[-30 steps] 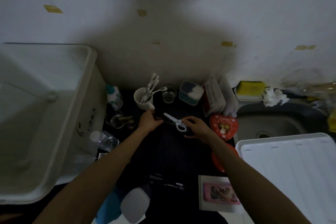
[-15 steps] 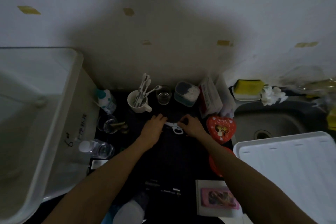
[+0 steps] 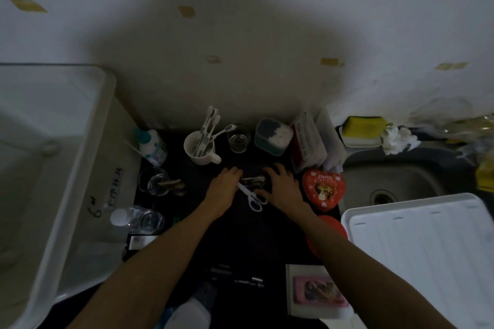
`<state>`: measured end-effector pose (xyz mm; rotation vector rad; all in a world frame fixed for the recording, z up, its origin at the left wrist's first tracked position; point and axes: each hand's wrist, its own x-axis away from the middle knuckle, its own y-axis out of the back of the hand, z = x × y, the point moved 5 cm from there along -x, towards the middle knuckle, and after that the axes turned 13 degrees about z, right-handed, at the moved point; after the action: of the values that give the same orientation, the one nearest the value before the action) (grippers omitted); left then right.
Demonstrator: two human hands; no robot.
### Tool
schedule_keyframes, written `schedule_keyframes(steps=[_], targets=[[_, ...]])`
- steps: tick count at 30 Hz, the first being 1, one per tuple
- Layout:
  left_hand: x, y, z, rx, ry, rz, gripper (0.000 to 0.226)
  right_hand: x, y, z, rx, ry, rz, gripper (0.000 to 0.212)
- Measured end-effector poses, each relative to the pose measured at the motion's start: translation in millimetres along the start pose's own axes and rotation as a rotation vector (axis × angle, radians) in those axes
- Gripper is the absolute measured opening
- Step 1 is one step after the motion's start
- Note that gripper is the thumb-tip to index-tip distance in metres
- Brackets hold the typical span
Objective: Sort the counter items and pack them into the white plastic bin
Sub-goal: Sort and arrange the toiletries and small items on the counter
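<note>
White plastic bin bears illegible handwriting; heart tin shows red characters.

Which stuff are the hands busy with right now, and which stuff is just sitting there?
Busy with: left hand, right hand, white scissors, small dark items, white bin.

Just sitting: heart tin, mug, glass, sponge.

White scissors, red heart-shaped tin, yellow sponge, black counter, white bin.
</note>
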<state>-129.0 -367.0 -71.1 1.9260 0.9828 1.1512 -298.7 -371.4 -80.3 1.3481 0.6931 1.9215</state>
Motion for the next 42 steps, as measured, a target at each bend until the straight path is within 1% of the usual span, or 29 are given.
schedule_keyframes(steps=[5,9,11,14,16,19,22,26,28,31,34,36,39,42], targets=[[3.9,7.4,1.0,-0.050,0.007,0.051,0.026,0.2,4.4,2.2,-0.014,0.012,-0.021,0.072],[18.8,27.3,8.9,-0.034,0.008,0.096,0.032,10.4,15.8,8.7,0.003,0.066,-0.159,0.067],[34.0,41.7,12.7,0.008,0.009,0.118,0.032,20.4,19.9,18.1,0.001,0.125,-0.233,0.060],[64.8,68.6,12.4,0.087,0.012,0.185,0.037,42.3,21.1,39.9,-0.059,0.244,-0.335,0.043],[89.5,88.8,12.7,0.151,0.018,0.207,0.035,57.8,17.3,59.4,-0.154,0.350,-0.336,0.032],[134.7,121.0,20.7,0.188,0.071,0.130,0.024,73.5,5.3,91.5,-0.302,0.502,-0.221,0.021],[182.9,142.4,28.9,0.160,0.142,0.052,0.022,81.5,-9.0,122.5,-0.370,0.581,-0.002,0.013],[242.7,145.8,36.9,0.219,0.213,-0.026,0.025,95.1,-21.7,155.8,-0.349,0.681,0.290,0.024],[270.0,135.8,38.5,0.236,0.218,-0.064,0.028,103.4,-20.6,164.6,-0.385,0.710,0.360,0.021],[297.3,109.2,42.7,0.284,0.211,-0.145,0.028,112.4,-18.7,163.7,-0.468,0.699,0.383,0.019],[306.7,80.0,54.3,0.380,0.268,-0.226,0.022,109.3,-22.8,157.7,-0.344,0.682,0.334,0.020],[307.6,68.3,61.8,0.480,0.321,-0.276,0.024,101.9,-26.9,159.5,-0.283,0.666,0.294,0.022],[306.6,55.4,73.1,0.541,0.398,-0.270,0.027,88.3,-40.2,174.7,-0.163,0.683,0.262,0.030],[305.0,43.6,81.4,0.647,0.441,-0.199,0.031,72.6,-63.2,195.0,0.054,0.707,0.322,0.041]])
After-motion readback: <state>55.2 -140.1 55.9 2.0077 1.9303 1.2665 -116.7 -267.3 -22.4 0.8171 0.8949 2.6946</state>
